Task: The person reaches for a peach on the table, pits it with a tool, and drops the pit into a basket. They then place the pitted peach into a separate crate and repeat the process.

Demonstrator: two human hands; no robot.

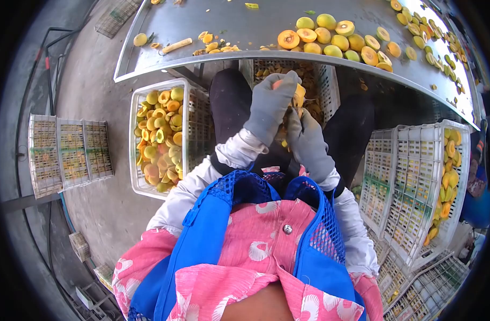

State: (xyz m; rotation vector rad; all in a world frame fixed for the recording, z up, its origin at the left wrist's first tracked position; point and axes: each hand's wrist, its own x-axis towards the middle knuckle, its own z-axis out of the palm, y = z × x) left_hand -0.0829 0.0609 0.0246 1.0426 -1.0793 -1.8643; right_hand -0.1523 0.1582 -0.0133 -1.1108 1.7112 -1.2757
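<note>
My left hand (270,104), in a grey glove, is closed round a yellow-orange peach (299,97) held in front of my knees. My right hand (309,140), gloved the same way, is just below and right of it. Its fingers are pinched together at the peach's lower side; whatever they grip is hidden. Below the hands, between my legs, a crate (330,91) holds orange-brown scraps. On the metal table (229,29) ahead lie several whole and halved peaches (339,43).
A wooden-handled tool (177,45) and peach scraps (215,47) lie near the table's front edge. A white crate (186,139) full of peach halves stands left of my leg. Stacked crates (411,176) with peach pieces stand on the right; more crates (68,152) stand far left.
</note>
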